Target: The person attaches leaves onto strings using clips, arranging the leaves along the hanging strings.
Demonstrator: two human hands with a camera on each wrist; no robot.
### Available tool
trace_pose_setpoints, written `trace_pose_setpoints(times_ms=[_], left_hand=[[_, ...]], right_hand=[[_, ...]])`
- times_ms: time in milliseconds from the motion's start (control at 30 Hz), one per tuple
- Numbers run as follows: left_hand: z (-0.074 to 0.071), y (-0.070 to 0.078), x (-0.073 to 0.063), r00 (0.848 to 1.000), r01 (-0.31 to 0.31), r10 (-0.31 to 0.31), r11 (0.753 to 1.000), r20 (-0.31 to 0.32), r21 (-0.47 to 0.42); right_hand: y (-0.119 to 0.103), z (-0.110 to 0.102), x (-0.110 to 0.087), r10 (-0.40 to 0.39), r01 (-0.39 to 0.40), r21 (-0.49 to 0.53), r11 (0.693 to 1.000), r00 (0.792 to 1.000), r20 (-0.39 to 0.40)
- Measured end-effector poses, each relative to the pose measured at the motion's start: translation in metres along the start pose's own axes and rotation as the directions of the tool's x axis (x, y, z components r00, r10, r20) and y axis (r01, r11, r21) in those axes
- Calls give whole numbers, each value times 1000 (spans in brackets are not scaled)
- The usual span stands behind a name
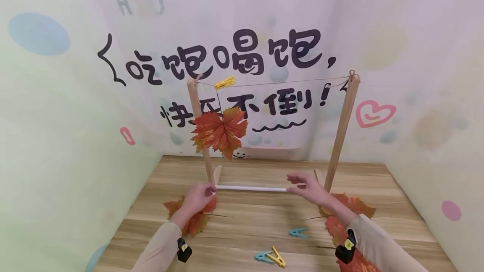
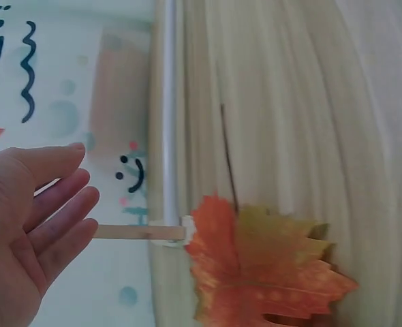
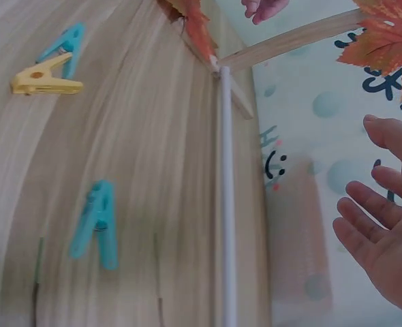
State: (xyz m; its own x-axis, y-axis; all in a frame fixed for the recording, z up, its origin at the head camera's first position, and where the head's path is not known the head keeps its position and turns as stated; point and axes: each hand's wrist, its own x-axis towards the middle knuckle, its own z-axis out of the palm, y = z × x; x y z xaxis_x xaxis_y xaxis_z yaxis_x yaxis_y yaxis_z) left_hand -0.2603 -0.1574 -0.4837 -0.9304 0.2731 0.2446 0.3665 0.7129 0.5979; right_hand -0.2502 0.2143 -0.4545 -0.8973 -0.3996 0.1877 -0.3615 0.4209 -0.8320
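A wooden frame stands on the table, with a left post (image 1: 207, 165), a right post (image 1: 342, 131) and a white rod (image 1: 251, 188) joining them low down. Near the foot of the left post is my left hand (image 1: 196, 197), its fingers loosely bent and holding nothing in the left wrist view. My right hand (image 3: 392, 218) hovers by the rod's right part, fingers spread and holding nothing. A string (image 1: 280, 82) runs between the post tops. From it a yellow clothespin (image 1: 224, 83) hangs an orange-red maple leaf (image 1: 221, 131) by its stem, near the left post.
One loose maple leaf (image 1: 194, 221) lies under my left forearm; others (image 1: 361, 208) lie around my right forearm, partly hidden. A blue clothespin (image 1: 298, 233) rests on the wooden table (image 1: 234, 238), with another blue one (image 1: 262, 257) touching a yellow one (image 1: 279, 258) nearer the front.
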Motion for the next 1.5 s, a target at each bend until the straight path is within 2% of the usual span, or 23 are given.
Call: trace_pose_setpoints(times_ms=[233, 400, 633, 733, 967, 1167, 1267, 1500], left_hand=[[9, -15, -10, 998, -17, 11, 997, 65, 81], [18, -22, -13, 994, -57, 50, 996, 95, 75], [32, -31, -15, 980, -107, 98, 993, 173, 41], [36, -33, -16, 976, -117, 104, 991, 193, 58], [40, -32, -18, 962, -140, 115, 986, 249, 86], [41, -31, -19, 955, -116, 97, 992, 281, 52], [40, -32, -19, 949, -146, 128, 988, 288, 41], [38, -35, -21, 945, -170, 143, 983, 293, 69]], right_hand=[[17, 15, -9, -6, 5, 13, 1000, 999, 46], [20, 29, -13, 25, -25, 0, 1000, 995, 99], [22, 52, -18, 4, -6, 12, 1000, 984, 176], [24, 62, -20, -3, -4, 31, 1000, 978, 209], [27, 84, -26, 26, -50, 82, 995, 961, 275], [30, 98, -35, 69, -113, 110, 987, 937, 343], [32, 103, -40, 83, -128, 100, 987, 926, 369], [37, 111, -49, 94, -125, 59, 990, 924, 369]])
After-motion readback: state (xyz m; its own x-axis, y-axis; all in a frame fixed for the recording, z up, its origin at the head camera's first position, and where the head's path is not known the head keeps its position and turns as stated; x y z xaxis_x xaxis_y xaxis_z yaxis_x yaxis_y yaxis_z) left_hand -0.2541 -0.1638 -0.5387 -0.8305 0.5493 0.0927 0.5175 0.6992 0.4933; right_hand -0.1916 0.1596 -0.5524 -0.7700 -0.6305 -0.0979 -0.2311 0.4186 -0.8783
